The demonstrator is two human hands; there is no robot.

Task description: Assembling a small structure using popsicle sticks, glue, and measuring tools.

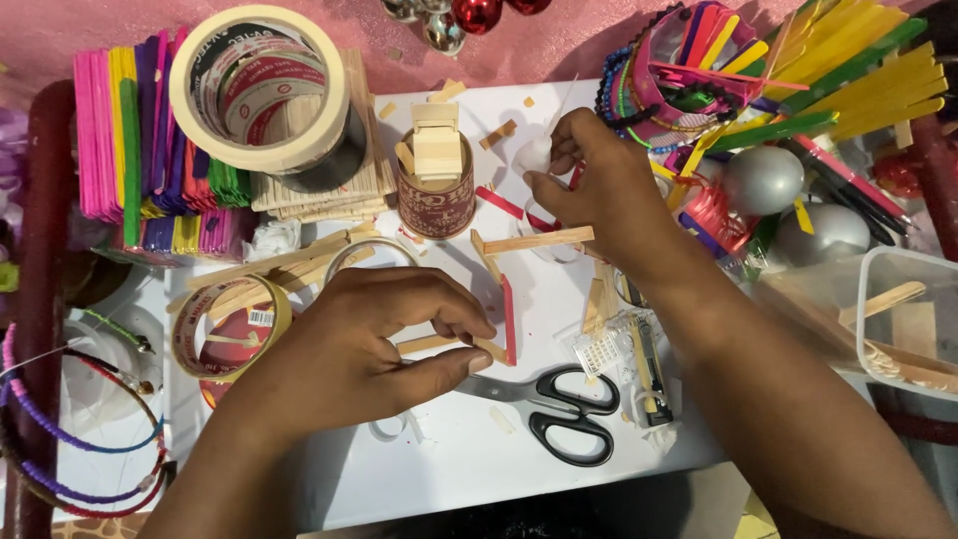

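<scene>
My left hand point(374, 339) rests on the white work surface point(449, 469) and pinches a small frame of plain craft sticks point(479, 347) with one red stick point(509, 319) standing along its right side. My right hand point(599, 185) is farther back, its fingertips closed on a small white blob, perhaps glue or tape point(532, 155), next to a red stick piece point(499, 202). A plain stick point(539, 241) lies across just below that hand. Black-handled scissors point(554, 404) lie in front of the frame.
A big roll of masking tape point(261, 85) sits on stacked sticks; coloured sticks point(150, 140) stand at the left. A brown tin point(436, 190) holds wooden blocks. More tape rolls point(225, 329), a beaded container point(689, 70), silver baubles point(763, 180) and a clear box point(903, 319) crowd the sides.
</scene>
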